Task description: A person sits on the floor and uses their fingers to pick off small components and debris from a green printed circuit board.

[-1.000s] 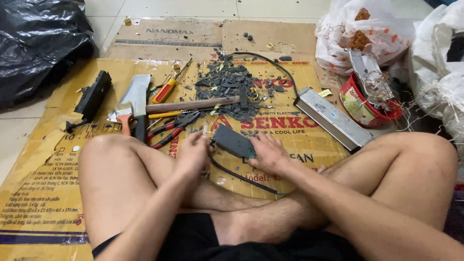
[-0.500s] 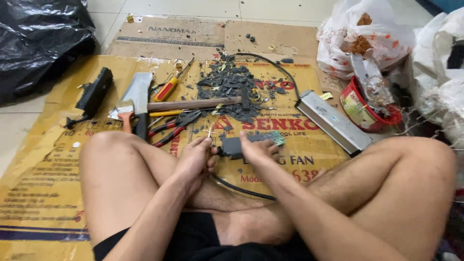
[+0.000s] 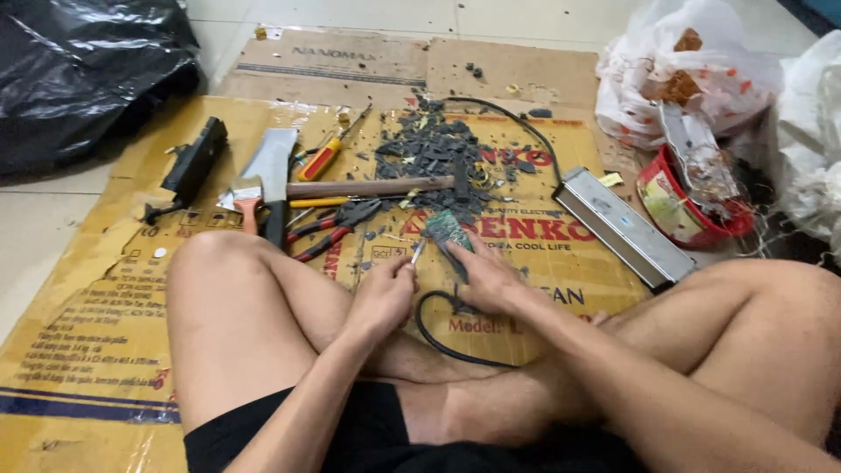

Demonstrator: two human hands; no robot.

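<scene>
A: Head view. What does each hand hold?

B: The left hand (image 3: 383, 296) is curled, fingers pinched on a thin metal tool (image 3: 418, 253) whose tip points up toward a small green circuit board (image 3: 448, 229). The right hand (image 3: 487, 278) is closed on that board's lower edge, tilting it upright.

A: Where does the board lie?

B: Just above both hands, between them, over the flattened cardboard (image 3: 114, 289) on the floor. A black cable (image 3: 435, 324) loops below the right hand. Behind lie red-handled pliers (image 3: 337, 225), a hammer (image 3: 377, 186) and a heap of dark fragments (image 3: 434, 153).
</scene>
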